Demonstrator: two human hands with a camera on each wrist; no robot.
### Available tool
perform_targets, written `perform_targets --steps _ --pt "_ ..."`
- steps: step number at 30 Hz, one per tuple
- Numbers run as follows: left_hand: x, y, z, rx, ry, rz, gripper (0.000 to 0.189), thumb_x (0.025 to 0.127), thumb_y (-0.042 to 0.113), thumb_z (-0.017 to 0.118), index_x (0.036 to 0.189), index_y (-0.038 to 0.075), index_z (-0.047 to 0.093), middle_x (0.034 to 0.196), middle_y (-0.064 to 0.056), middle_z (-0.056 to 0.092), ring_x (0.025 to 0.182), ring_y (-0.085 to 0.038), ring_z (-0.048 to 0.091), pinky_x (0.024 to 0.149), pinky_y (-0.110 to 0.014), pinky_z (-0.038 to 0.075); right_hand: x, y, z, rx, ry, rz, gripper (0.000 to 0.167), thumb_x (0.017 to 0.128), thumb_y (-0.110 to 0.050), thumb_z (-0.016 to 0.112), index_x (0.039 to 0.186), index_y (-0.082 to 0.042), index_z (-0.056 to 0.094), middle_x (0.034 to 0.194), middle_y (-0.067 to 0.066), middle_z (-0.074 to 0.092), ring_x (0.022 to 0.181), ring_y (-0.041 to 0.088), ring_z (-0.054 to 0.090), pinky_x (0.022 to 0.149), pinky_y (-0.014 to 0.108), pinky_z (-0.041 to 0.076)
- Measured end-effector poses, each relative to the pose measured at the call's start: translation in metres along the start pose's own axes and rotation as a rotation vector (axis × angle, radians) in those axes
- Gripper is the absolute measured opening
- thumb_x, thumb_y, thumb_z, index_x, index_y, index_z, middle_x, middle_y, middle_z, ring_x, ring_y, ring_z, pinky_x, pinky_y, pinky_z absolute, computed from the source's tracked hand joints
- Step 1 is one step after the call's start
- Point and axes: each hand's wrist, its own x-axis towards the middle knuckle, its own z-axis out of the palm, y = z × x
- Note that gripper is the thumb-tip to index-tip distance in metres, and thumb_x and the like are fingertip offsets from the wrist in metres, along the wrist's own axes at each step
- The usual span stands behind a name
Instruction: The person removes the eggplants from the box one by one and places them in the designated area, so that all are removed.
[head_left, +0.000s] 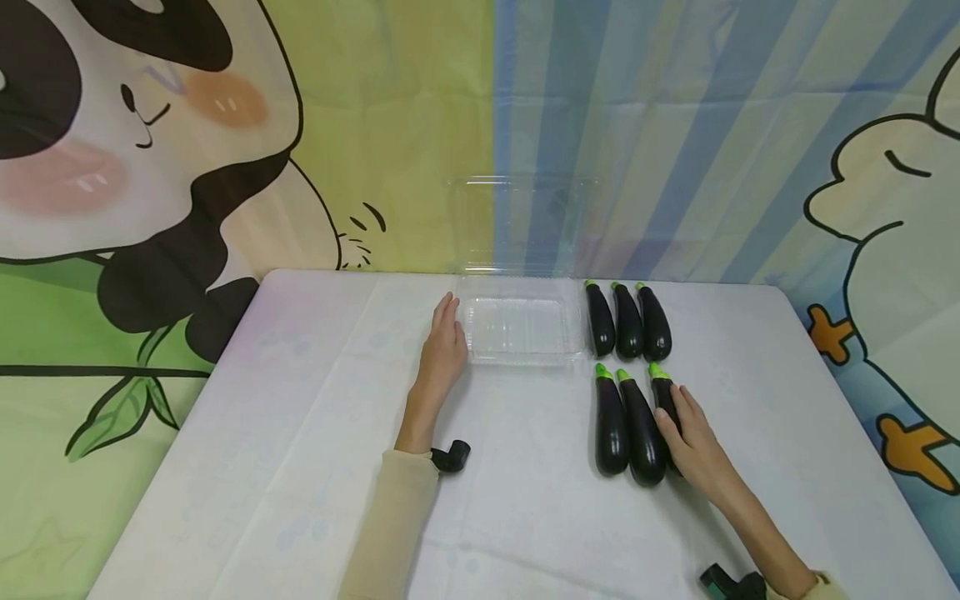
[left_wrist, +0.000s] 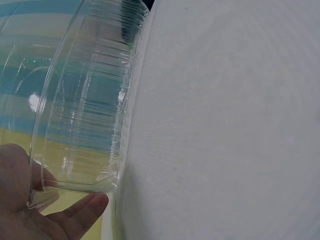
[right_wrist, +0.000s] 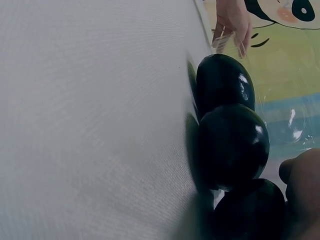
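Note:
A clear plastic clamshell box (head_left: 517,360) stands at the back of the table, its lid (head_left: 525,225) raised. My left hand (head_left: 444,357) holds the box's left edge; in the left wrist view, thumb and fingers (left_wrist: 90,212) lie on either side of the box's corner. Right of the box are two rows of dark purple eggplants with green tops. My right hand (head_left: 693,437) grips the rightmost eggplant (head_left: 663,389) of the front row, thumb on its left side and fingers on its right. Beside it lie two more eggplants, one (head_left: 643,429) close by and another (head_left: 612,425) further left.
Three eggplants (head_left: 627,325) form the back row, between the box and the table's right side. A white cloth covers the table (head_left: 300,467). Behind it hangs a printed curtain (head_left: 405,125) with cartoon animals and stripes.

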Motion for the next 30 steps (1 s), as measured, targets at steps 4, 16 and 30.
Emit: perform_targets --steps 4,16,30 --pt "0.0014 0.0004 0.0003 0.015 -0.003 -0.007 0.046 0.104 0.013 0.031 0.150 0.005 0.032 0.161 -0.004 0.023 0.145 -0.028 0.033 0.117 -0.044 0.033 -0.0005 -0.0012 -0.0005 -0.020 -0.002 0.002 0.072 0.105 -0.043 0.030 0.154 0.002 0.005 0.157 0.036 0.002 0.141 0.059 0.010 0.107 0.075 0.017" --pt "0.0012 0.0023 -0.0006 0.032 -0.025 -0.007 0.047 0.104 0.016 0.033 0.149 0.003 0.034 0.161 -0.005 0.023 0.143 -0.029 0.036 0.114 -0.047 0.037 -0.0017 0.0006 -0.0021 -0.007 0.016 0.017 0.072 0.104 -0.043 0.032 0.154 0.003 0.007 0.157 0.036 0.003 0.141 0.059 0.009 0.107 0.075 0.016" --pt "0.0003 0.0047 -0.0092 0.002 -0.055 -0.050 0.046 0.105 0.025 0.033 0.148 0.012 0.038 0.164 0.002 0.017 0.147 -0.027 0.030 0.119 -0.046 0.029 0.0010 -0.0022 -0.0092 0.038 0.053 0.013 0.070 0.104 -0.043 0.032 0.155 0.000 0.007 0.158 0.034 0.004 0.144 0.055 0.007 0.109 0.074 0.012"
